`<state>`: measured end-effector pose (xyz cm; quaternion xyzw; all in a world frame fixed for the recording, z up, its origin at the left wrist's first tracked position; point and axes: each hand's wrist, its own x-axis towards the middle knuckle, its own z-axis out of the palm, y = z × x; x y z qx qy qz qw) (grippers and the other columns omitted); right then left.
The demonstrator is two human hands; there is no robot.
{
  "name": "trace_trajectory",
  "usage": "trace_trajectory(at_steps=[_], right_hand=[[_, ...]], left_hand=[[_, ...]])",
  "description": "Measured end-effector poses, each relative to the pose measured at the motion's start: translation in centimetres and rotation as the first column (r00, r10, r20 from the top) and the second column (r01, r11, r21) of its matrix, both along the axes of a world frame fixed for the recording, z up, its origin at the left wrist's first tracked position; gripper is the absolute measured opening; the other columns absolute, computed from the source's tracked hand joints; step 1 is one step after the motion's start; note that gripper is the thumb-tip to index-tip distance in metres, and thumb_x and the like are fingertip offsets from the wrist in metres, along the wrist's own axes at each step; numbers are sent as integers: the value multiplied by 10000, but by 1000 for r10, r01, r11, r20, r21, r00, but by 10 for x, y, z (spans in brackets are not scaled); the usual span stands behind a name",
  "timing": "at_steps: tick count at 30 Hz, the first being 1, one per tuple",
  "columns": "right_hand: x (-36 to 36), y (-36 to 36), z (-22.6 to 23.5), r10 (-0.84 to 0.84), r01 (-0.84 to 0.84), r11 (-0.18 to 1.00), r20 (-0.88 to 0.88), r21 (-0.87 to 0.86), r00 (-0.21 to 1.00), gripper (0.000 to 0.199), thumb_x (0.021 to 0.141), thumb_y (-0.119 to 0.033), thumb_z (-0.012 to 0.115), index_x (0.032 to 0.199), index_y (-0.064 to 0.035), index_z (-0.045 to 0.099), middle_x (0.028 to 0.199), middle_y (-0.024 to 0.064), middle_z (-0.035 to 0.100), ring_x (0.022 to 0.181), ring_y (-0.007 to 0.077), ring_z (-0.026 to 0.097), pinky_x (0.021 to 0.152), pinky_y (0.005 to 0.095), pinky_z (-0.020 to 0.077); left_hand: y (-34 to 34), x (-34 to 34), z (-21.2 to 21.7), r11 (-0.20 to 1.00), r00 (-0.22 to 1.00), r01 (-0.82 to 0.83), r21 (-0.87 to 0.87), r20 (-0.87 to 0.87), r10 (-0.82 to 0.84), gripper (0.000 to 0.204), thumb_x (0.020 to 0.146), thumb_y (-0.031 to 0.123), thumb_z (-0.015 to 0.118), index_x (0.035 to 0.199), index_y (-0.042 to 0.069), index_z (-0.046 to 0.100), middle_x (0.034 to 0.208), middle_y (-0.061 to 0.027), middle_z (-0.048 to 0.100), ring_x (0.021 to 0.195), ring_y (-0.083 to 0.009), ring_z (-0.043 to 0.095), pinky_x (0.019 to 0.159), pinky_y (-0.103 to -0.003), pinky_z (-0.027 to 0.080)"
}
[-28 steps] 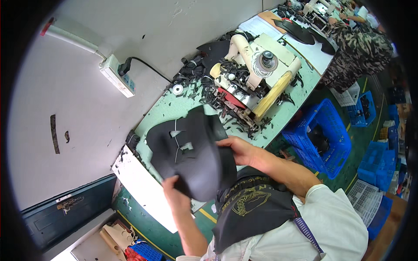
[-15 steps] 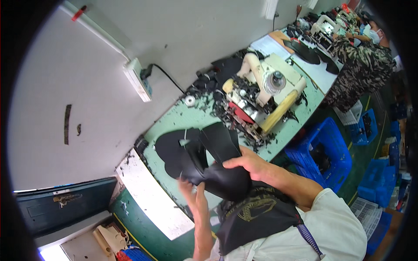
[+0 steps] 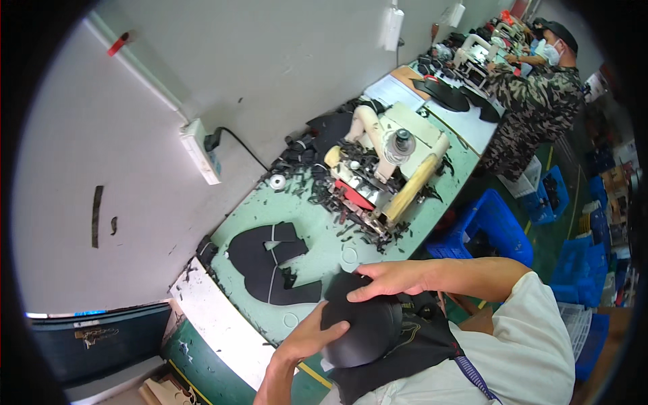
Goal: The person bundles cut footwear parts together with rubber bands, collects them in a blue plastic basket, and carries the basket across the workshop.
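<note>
Close to my body I hold a smooth black leather-like piece (image 3: 362,318) bent into a rounded, curved shape. My left hand (image 3: 312,335) grips its left side, with the thumb lying on top. My right hand (image 3: 386,279) clasps the upper edge, its thumb pressed on the surface; the undersides and the fingers beneath are hidden. Just beyond my hands, flat black cut pieces (image 3: 255,260) with pale strings across them lie on the light green table (image 3: 317,255).
A cream machine (image 3: 385,145) stands on the table amid black scraps (image 3: 324,192). At right are blue crates (image 3: 496,226) on the floor and a co-worker in camouflage clothing (image 3: 536,101). A white board (image 3: 219,327) borders the table's left end; a power strip (image 3: 200,152) hangs on the wall.
Both hands have drawn the curved black piece off the table toward my body. The flat black pieces with strings now lie uncovered on the table. My view has also shifted a little.
</note>
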<state>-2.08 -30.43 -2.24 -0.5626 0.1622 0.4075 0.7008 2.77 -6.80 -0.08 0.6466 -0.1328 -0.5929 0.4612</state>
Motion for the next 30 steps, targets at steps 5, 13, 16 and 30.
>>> trace_trajectory(at_steps=[5, 13, 16, 30], right_hand=[[-3, -1, 30, -76, 76, 997, -8, -18, 997, 844, 810, -429, 681, 1358, 87, 300, 1265, 220, 493, 1121, 259, 520, 911, 333, 433], [-17, 16, 20, -54, 168, 941, 359, -294, 932, 582, 839, -214, 679, 1289, 15, 389, 1135, 155, 560, 1028, 191, 547, 890, 301, 436], [-10, 18, 30, -66, 210, 947, 491, -243, 869, 575, 827, -174, 686, 1289, 8, 397, 1137, 127, 551, 1044, 175, 530, 902, 289, 425], [-23, 21, 61, -305, 320, 732, -131, 602, 943, 671, 882, -169, 608, 1446, -76, 256, 1337, 121, 438, 1163, 187, 509, 956, 321, 448]], left_hand=[[-11, -11, -10, 954, 949, -298, 40, -96, 300, 662, 850, 251, 666, 1346, -55, 352, 1221, -158, 521, 1130, -207, 485, 988, -319, 365], [-16, -21, -43, 678, 604, -735, 5, -451, 657, 557, 905, 231, 554, 1327, -77, 361, 1327, -193, 467, 1247, -283, 426, 1078, -379, 279], [-13, -11, -51, 543, 342, -839, -25, -802, 491, 532, 906, 312, 544, 1315, -7, 428, 1363, -145, 449, 1259, -274, 424, 1083, -407, 289], [-36, 19, 30, -30, 463, -640, -768, -416, 782, 897, 781, 207, 724, 1452, 292, 134, 1152, -137, 503, 945, -344, 602, 876, -602, 455]])
